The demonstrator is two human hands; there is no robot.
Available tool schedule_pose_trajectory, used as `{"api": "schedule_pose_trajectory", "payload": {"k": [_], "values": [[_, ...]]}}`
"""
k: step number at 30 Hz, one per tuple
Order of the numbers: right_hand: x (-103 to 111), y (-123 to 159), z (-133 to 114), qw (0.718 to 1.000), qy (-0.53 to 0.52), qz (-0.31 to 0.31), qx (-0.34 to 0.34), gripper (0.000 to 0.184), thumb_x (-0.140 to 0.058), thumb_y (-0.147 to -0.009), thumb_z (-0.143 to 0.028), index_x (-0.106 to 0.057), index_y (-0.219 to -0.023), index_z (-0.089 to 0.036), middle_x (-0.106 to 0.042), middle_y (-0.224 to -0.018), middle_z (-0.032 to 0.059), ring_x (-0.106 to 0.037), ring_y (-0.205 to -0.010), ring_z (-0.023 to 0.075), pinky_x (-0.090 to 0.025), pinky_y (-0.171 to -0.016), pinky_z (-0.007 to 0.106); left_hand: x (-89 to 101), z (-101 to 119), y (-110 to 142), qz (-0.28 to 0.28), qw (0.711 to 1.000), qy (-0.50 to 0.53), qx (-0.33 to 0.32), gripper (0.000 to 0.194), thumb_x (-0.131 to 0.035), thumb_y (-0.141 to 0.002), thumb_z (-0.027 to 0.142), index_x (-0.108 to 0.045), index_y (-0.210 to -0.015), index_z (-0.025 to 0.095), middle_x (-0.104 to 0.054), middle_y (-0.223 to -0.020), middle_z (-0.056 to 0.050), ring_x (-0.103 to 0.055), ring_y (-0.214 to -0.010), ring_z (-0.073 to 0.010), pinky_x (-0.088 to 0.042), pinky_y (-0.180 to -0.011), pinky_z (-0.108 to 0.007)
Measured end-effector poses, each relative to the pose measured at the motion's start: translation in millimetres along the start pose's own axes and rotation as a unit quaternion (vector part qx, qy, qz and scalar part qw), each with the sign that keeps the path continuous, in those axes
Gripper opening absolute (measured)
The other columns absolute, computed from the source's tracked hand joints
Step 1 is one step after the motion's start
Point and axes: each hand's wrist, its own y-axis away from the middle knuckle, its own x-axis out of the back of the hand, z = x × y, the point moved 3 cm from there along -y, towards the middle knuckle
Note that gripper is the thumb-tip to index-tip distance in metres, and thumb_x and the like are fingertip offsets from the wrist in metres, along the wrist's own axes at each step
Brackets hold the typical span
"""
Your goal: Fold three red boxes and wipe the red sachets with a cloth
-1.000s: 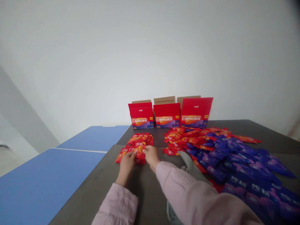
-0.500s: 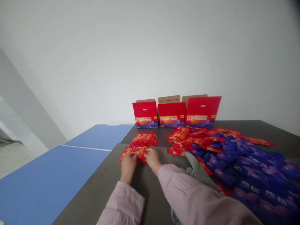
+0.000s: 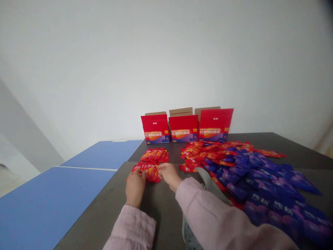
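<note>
A small fanned stack of red sachets (image 3: pixel 148 171) lies on the dark table (image 3: pixel 161 211) in front of me. My left hand (image 3: pixel 135 187) rests at the stack's left end, fingers curled against it. At the stack's right end my right hand (image 3: pixel 168 174) pinches the sachets with its fingertips. Both arms wear pale pink sleeves. Just behind lies a second neat row of red sachets (image 3: pixel 155 155).
Three open red boxes (image 3: pixel 185 128) stand against the white wall. A big loose heap of red sachets (image 3: pixel 205 154) and purple sachets (image 3: pixel 262 184) covers the table's right side. Blue tables (image 3: pixel 52 201) adjoin on the left. A grey cloth (image 3: pixel 208 178) lies by my right forearm.
Both hands stayed on the near stack. The lifted sachet has been laid down flat, and my left hand has slid a little toward the stack's left end. The camera shifted slightly.
</note>
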Motion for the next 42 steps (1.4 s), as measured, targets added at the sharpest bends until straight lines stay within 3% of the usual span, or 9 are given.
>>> {"api": "schedule_pose_trajectory", "payload": {"k": [7, 11, 15, 18, 22, 29, 35, 38, 42], "values": [[102.8, 43.8, -51.6, 0.997, 0.017, 0.071, 0.023, 0.017, -0.061, -0.07, -0.007, -0.07, -0.078, -0.017, -0.064, -0.058, -0.0023, -0.058, -0.052, 0.0106, -0.044, -0.05, 0.02, 10.5, 50.2, 29.8, 0.054, 0.99, 0.031, -0.129, 0.029, -0.044, -0.095, 0.03, -0.068, -0.104, 0.018, -0.067, -0.113, -0.014, -0.065, -0.103, -0.0278, -0.05, -0.09, -0.038], [181.5, 70.6, -57.2, 0.978, 0.103, 0.179, 0.025, 0.018, -0.056, -0.072, -0.006, -0.069, -0.078, -0.018, -0.068, -0.064, -0.0002, -0.062, -0.058, 0.0127, -0.049, -0.057, 0.023, -5.9, 110.4, 74.8, -0.107, 0.947, 0.109, -0.284, 0.031, -0.054, -0.091, 0.037, -0.067, -0.113, 0.02, -0.068, -0.11, -0.011, -0.066, -0.098, -0.0243, -0.052, -0.089, -0.036], [230.3, 94.9, -43.4, 0.928, 0.315, 0.197, 0.024, 0.02, -0.056, -0.075, -0.006, -0.071, -0.082, -0.016, -0.072, -0.076, 0.0052, -0.066, -0.068, 0.0169, -0.05, -0.067, 0.027, -21.9, 156.6, 129.5, -0.272, 0.865, 0.111, -0.407, 0.069, -0.073, -0.076, 0.043, -0.053, -0.141, 0.03, -0.053, -0.145, -0.009, -0.052, -0.129, -0.0296, -0.043, -0.107, -0.043], [236.7, 108.7, -29.3, 0.874, 0.462, 0.145, 0.041, 0.023, -0.056, -0.076, -0.005, -0.074, -0.086, -0.016, -0.073, -0.088, 0.0084, -0.067, -0.085, 0.0201, -0.048, -0.082, 0.03, -37.3, 167.3, 147.2, -0.292, 0.85, 0.049, -0.435, 0.081, -0.074, -0.068, 0.027, -0.049, -0.145, 0.034, -0.045, -0.154, -0.008, -0.043, -0.137, -0.0356, -0.038, -0.109, -0.052], [225.0, 123.3, -20.8, 0.834, 0.544, 0.072, 0.069, 0.03, -0.063, -0.074, -0.008, -0.074, -0.101, -0.016, -0.066, -0.11, 0.0123, -0.06, -0.105, 0.0233, -0.044, -0.095, 0.032, -59.6, 162.1, 132.4, -0.26, 0.869, 0.136, -0.398, 0.063, -0.055, -0.066, 0.006, -0.068, -0.124, 0.027, -0.066, -0.125, -0.009, -0.059, -0.118, -0.0264, -0.045, -0.102, -0.039], [215.4, 143.8, -34.0, 0.816, 0.565, -0.11, 0.053, 0.057, -0.089, -0.056, -0.035, -0.074, -0.109, -0.022, -0.06, -0.122, 0.0103, -0.049, -0.114, 0.0319, -0.041, -0.098, 0.04, -83.0, 131.4, 84.2, -0.249, 0.837, 0.486, -0.039, 0.028, -0.063, -0.066, 0.028, -0.072, -0.091, 0.018, -0.069, -0.07, 0.0, -0.063, -0.064, -0.0174, -0.048, -0.062, -0.026], [201.4, 150.3, -33.6, 0.782, 0.597, -0.174, 0.042, 0.061, -0.088, -0.052, -0.027, -0.068, -0.109, -0.019, -0.063, -0.11, 0.0091, -0.054, -0.107, 0.0303, -0.04, -0.094, 0.04, -89.6, 129.1, 87.1, -0.279, 0.79, 0.546, 0.013, 0.032, -0.06, -0.061, 0.025, -0.069, -0.091, 0.017, -0.064, -0.065, 0.003, -0.057, -0.054, -0.0124, -0.042, -0.053, -0.021], [198.6, 150.4, -31.7, 0.812, 0.556, -0.17, 0.051, 0.051, -0.082, -0.054, -0.022, -0.066, -0.103, -0.017, -0.064, -0.103, 0.0079, -0.056, -0.099, 0.0269, -0.042, -0.09, 0.037, -86.7, 130.8, 89.5, -0.285, 0.768, 0.572, 0.035, 0.035, -0.057, -0.058, 0.021, -0.068, -0.092, 0.017, -0.063, -0.067, 0.004, -0.055, -0.052, -0.0107, -0.04, -0.052, -0.021], [204.3, 147.1, -37.5, 0.943, 0.309, -0.124, 0.028, 0.061, -0.073, -0.062, -0.02, -0.06, -0.122, -0.018, -0.064, -0.093, 0.0018, -0.06, -0.083, 0.0194, -0.046, -0.08, 0.032, -77.3, 131.6, 85.9, -0.267, 0.726, 0.629, 0.076, 0.047, -0.053, -0.055, 0.019, -0.065, -0.1, 0.018, -0.062, -0.07, 0.004, -0.055, -0.055, -0.011, -0.044, -0.056, -0.021]]}}
